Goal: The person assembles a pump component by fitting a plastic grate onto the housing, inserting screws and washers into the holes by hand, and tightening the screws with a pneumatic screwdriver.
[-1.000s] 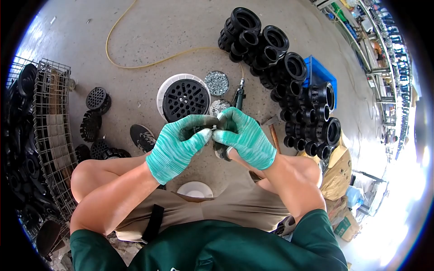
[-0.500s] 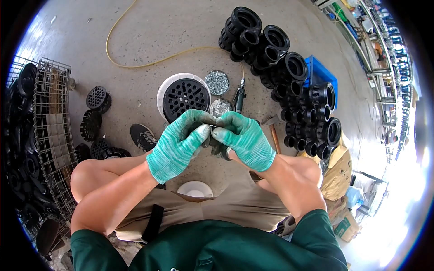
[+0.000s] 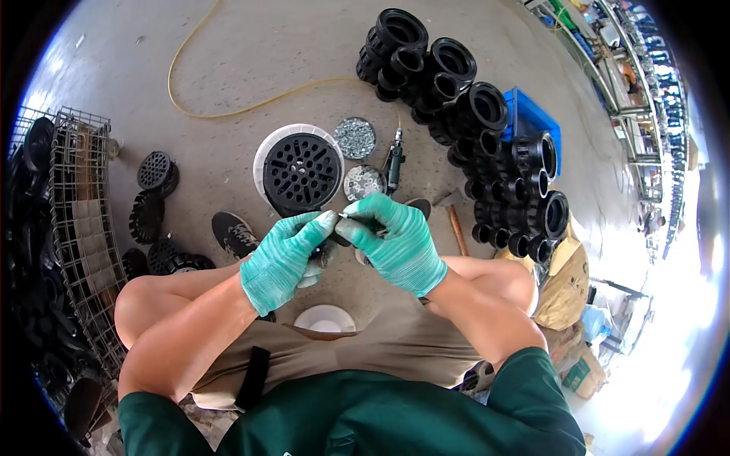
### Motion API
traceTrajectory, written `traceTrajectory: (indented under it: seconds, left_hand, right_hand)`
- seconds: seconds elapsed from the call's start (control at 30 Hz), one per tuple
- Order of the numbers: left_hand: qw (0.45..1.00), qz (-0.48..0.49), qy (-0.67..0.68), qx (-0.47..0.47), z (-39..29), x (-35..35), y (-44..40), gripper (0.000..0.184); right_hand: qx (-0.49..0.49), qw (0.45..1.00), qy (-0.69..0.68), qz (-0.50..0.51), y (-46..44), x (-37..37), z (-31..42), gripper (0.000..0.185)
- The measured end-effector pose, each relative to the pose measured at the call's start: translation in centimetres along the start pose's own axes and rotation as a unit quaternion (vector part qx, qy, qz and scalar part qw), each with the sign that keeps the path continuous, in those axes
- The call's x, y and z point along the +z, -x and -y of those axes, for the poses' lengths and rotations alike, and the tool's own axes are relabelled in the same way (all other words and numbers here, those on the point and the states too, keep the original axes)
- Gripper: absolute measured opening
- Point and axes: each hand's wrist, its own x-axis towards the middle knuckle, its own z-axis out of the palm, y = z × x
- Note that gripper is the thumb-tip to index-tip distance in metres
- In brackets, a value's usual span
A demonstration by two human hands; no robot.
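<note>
Both hands wear teal knitted gloves and meet fingertip to fingertip in front of my knees. My left hand [image 3: 280, 257] is closed in a pinch on something small and dark, mostly hidden by the fingers. My right hand [image 3: 397, 242] also pinches, with a tiny light-coloured bit [image 3: 344, 216] showing at its fingertips; its kind is too small to tell. Just beyond the hands, a black round slotted grate [image 3: 303, 169] rests on a white round support [image 3: 261, 163]. Beside it stand a round container of small metal pieces [image 3: 355, 137] and a dish of washer-like discs [image 3: 364, 183].
An air screwdriver [image 3: 395, 163] stands by the dish, near a yellow hose [image 3: 251, 112]. A hammer [image 3: 458, 230] lies right. Black pipe fittings [image 3: 487, 106] stand in rows before a blue crate [image 3: 538, 125]. A wire basket [image 3: 85, 197] and black grates [image 3: 156, 171] are left.
My hands have come slightly lower and left in view, fingertips still together. The right hand has turned, and a small light bit now shows at the fingertips. The whole view has shifted slightly.
</note>
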Motion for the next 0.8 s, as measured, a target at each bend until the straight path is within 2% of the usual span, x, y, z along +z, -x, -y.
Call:
traceTrajectory:
  seconds: [0.13,0.23,0.27,0.37,0.43,0.5,0.57,0.6,0.63,0.67,0.7,0.77,0.8]
  left_hand:
    - [0.997,0.018,-0.069,0.041,-0.2,-0.7,0.0,0.037]
    - [0.990,-0.029,-0.132,0.047,-0.3,-0.8,0.2,0.036]
    - [0.987,-0.040,-0.148,0.053,-0.2,-1.0,0.2,0.033]
    - [0.978,-0.072,-0.177,0.090,0.0,-1.2,-0.3,0.032]
    - [0.978,-0.091,-0.161,0.097,-0.5,-1.3,-0.8,0.029]
    - [0.977,-0.102,-0.155,0.102,-2.0,-0.9,-0.7,0.029]
    - [0.976,-0.107,-0.160,0.104,-2.8,-1.0,-0.9,0.026]
    - [0.973,-0.107,-0.167,0.115,-2.8,-1.1,-1.0,0.026]
    - [0.971,-0.105,-0.174,0.125,-2.7,-1.3,-1.0,0.025]
    - [0.967,-0.108,-0.197,0.117,-3.1,-1.4,-0.9,0.022]
    - [0.964,-0.120,-0.220,0.091,-3.8,-1.2,-0.7,0.022]
    - [0.964,-0.110,-0.230,0.069,-4.5,-1.3,-0.8,0.019]
    - [0.967,-0.105,-0.222,0.069,-4.7,-1.4,-0.7,0.019]
  right_hand:
    - [-0.105,0.987,0.123,0.003,0.0,-0.2,-0.2,0.020]
    - [-0.262,0.937,0.232,0.003,-0.5,-0.3,-1.6,0.022]
    - [-0.256,0.934,0.248,0.027,-0.6,-0.5,-1.7,0.023]
    - [-0.186,0.969,0.142,0.083,-1.5,-1.2,-1.6,0.025]
    - [0.020,0.989,0.042,0.137,-3.2,-3.2,-1.1,0.028]
    - [0.132,0.979,0.156,0.019,-7.5,-5.5,-4.2,0.028]
    - [0.162,0.965,0.201,-0.041,-12.2,-9.4,-16.5,0.026]
    - [0.248,0.941,0.227,-0.046,-13.8,-10.7,-19.7,0.026]
    - [0.282,0.914,0.289,-0.048,-14.7,-11.7,-24.1,0.027]
    - [0.277,0.890,0.356,-0.066,-15.2,-11.9,-28.1,0.032]
    - [0.314,0.866,0.384,-0.063,-15.9,-11.8,-31.2,0.044]
    - [0.375,0.834,0.390,-0.106,-16.8,-9.7,-33.7,0.054]
    - [0.370,0.839,0.366,-0.160,-17.0,-8.7,-34.0,0.067]
